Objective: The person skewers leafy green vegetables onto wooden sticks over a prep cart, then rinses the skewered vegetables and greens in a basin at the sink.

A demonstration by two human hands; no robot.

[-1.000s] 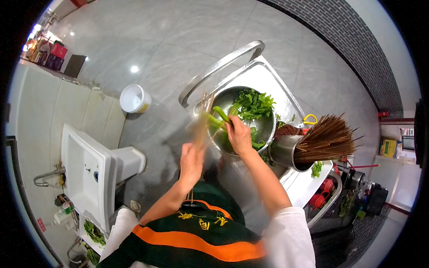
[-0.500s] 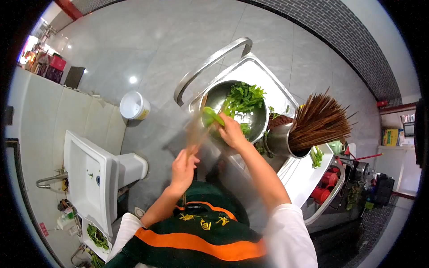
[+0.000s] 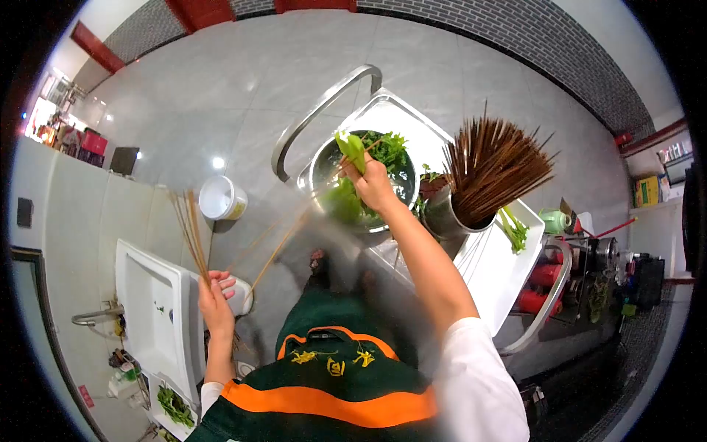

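My left hand (image 3: 216, 298) is closed around a bundle of thin wooden skewers (image 3: 193, 234), off to the left above the white sink. My right hand (image 3: 373, 184) grips green vegetable stalks (image 3: 352, 149) over a steel bowl (image 3: 315, 171). A thin skewer (image 3: 276, 254) slants from near my right hand down to the left, partly blurred. Leafy greens (image 3: 388, 151) lie in the bowl, which rests on a white tray (image 3: 427, 121). Right of the bowl, a metal container (image 3: 442, 214) holds many brown sticks (image 3: 497, 166).
A white bucket (image 3: 222, 199) stands on the floor. The white sink (image 3: 151, 302) is at the left. A curved metal handle (image 3: 294, 136) rises beside the bowl. Another white tray (image 3: 493, 276) with greens (image 3: 515, 232) lies at the right, near a green pot (image 3: 554, 221).
My left hand has moved away to the left with the skewers. My right hand has risen slightly with the stalks. The camera view has shifted.
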